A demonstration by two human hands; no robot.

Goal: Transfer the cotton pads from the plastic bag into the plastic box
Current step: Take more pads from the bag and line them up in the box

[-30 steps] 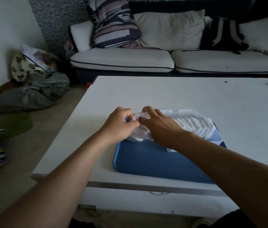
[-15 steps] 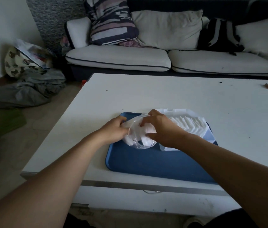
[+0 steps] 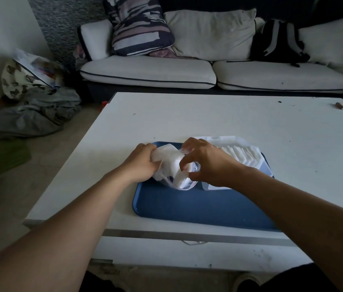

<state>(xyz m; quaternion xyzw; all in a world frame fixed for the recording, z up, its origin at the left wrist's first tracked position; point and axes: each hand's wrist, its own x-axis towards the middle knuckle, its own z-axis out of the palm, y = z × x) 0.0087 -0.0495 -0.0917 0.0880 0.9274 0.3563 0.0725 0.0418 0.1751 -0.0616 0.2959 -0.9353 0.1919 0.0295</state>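
While my left hand (image 3: 143,163) is now gripping cotton pads (image 3: 167,159) pulled half out, my right hand (image 3: 205,163) is pinching the one plastic bag (image 3: 184,182) — one plastic box (image 3: 242,152) beside it on one tray (image 3: 198,205).

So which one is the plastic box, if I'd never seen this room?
Start at the white table in front of the sofa and find the blue tray near its front edge. The plastic box sits on the tray's far right, behind the right hand: pale, rigid, with upright cotton pads inside, unlike the crumpled clear bag beside it.
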